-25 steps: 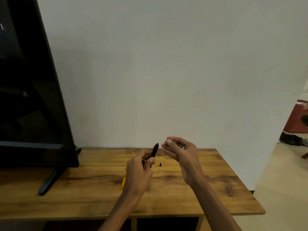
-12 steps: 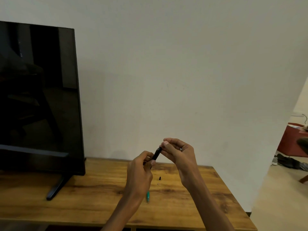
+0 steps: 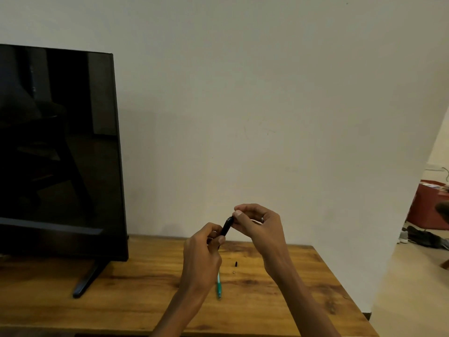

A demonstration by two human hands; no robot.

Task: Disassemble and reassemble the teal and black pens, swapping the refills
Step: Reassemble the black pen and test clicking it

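Above the wooden table [image 3: 145, 288], the left hand [image 3: 202, 256] grips the slim black pen barrel [image 3: 226, 226], its axis rising rightward into the right hand's [image 3: 258, 226] pinching fingertips [image 3: 237, 213], teal pen [image 3: 219, 284] lying below.

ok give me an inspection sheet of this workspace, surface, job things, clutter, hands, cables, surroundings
surface: wooden table against a plain wall.
job's things: black pen held up between both hands; teal pen flat on the table, partly behind the left wrist; small black piece and tiny pale piece lie loose beside it.
clutter: nothing seen.
grippers: left hand grips the black pen's lower end; right hand pinches its upper end.
cables: one thin cable far right, beyond the wall.
surroundings: dark monitor on its stand at left; red furniture and shoes at right.
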